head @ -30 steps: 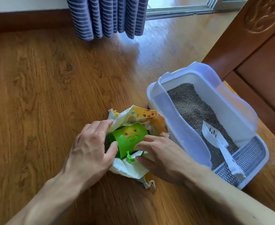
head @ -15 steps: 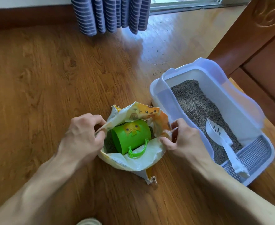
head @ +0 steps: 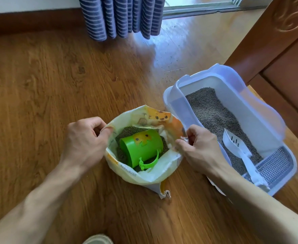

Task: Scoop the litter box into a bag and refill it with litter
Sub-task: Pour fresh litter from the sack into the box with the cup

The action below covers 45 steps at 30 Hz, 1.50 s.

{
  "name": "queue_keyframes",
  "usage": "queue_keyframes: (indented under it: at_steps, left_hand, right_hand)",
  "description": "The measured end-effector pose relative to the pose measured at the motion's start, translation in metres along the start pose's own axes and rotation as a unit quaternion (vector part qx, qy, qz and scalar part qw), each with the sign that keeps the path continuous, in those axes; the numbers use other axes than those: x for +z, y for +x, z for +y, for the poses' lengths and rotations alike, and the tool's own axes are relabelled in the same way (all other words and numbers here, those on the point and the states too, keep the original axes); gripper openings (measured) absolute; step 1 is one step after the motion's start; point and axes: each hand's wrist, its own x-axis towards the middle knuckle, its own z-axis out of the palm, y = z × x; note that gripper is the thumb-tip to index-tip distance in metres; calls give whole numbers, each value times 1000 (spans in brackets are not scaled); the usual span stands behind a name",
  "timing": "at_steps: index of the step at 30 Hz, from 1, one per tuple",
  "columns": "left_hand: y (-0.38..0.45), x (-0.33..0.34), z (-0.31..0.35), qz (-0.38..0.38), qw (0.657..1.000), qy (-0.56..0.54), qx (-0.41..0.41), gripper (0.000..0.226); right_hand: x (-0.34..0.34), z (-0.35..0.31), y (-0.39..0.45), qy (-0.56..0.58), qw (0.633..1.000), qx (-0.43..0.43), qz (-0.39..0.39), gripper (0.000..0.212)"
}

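litter bag (head: 141, 175) sits between left hand (head: 84, 140) and right hand (head: 199, 148), both pinching its rim.

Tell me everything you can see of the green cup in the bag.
The green cup looks like smooth, glossy plastic, with a yellow cartoon print on its side. It lies on its side on the litter inside the open bag, mouth facing the lower left. A thin green handle curves loose below it. Neither the left hand nor the right hand touches it; both grip the bag's rim.
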Motion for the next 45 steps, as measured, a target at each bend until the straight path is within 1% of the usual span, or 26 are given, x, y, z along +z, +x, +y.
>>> queue_keyframes:
  at_steps: [2,8,10,12,16,21,26,30,33,36,39,41,43,45]
  left_hand:
    - [3,-3,2,18,999,-26,-6,27]
    - [0,-15,13,52,995,-87,-10,25]
    - [-3,-25,17,63,993,-95,-10,24]
    - [-10,-41,27,65,995,-82,-4,23]
    - [-13,-98,75,45,998,-36,24,24]
    - [-7,-177,158,59,997,-4,52,26]
    - [-22,-237,225,117,991,-47,54,25]
    - [-39,-257,259,179,978,-92,50,24]
    - [-40,-250,263,207,969,-137,20,24]
    - [-41,-233,246,211,965,-152,-11,26]
    - [-46,-224,238,189,975,-114,5,25]
    - [-49,-224,241,188,978,-86,17,25]
    - [-53,-228,241,197,977,-82,11,26]
    - [-62,-232,236,203,975,-89,-2,26]
  right_hand:
    - [-7,-7,4,18,1000,-5,1,23]
    - [-24,-22,3,37,999,-37,-9,19]
    - [-33,-29,4,53,997,-52,-12,17]
    - [-47,-39,1,68,995,-74,-14,17]
    - [-84,-69,-10,136,987,-85,1,20]
    - [-151,-120,-26,228,969,-100,8,17]
    - [-223,-179,-39,294,944,-148,16,23]
    - [-261,-210,-52,305,932,-192,34,25]
    - [-270,-216,-52,291,934,-205,42,21]
    - [-259,-209,-50,283,937,-202,34,22]
    - [-242,-197,-50,290,936,-197,31,25]
    - [-233,-190,-52,327,927,-184,31,27]
    - [-227,-189,-57,368,914,-169,27,23]
    - [-224,-193,-66,368,913,-173,16,13]
